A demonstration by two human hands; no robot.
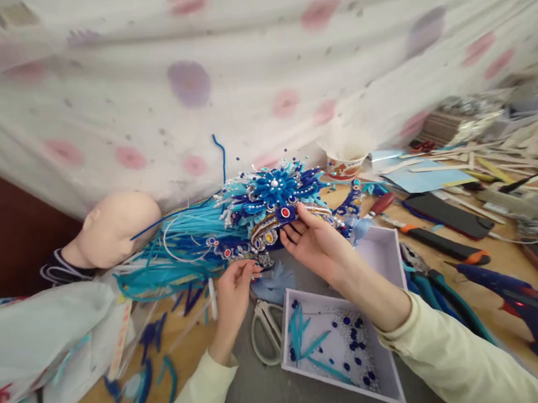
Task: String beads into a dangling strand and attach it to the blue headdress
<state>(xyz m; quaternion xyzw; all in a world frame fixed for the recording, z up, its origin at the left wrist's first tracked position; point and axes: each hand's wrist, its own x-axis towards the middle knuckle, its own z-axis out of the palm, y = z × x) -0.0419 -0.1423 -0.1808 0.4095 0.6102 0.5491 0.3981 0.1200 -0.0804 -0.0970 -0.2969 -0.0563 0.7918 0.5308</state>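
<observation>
A blue beaded headdress (268, 186) with a flower, pearls and red and yellow gems stands at the middle of the table. My right hand (316, 244) grips its front band, thumb on the band and fingers curled beneath. Just below its left side, my left hand (234, 285) is closed in a pinch beside a dangling silver ornament (261, 257); what lies between the fingertips is too small to make out. A pale blue tassel (275, 283) hangs near those fingertips. Light-handled scissors (266, 332) lie right of my left wrist.
Beads and turquoise strips fill a white box (344, 385) below my right forearm. A blue glue gun (513, 288), pliers (444, 293) and a black-orange cutter (444, 243) lie rightward. A mannequin head (119, 229) and turquoise pipe cleaners (192, 232) are leftward. A curtain (239, 61) hangs behind.
</observation>
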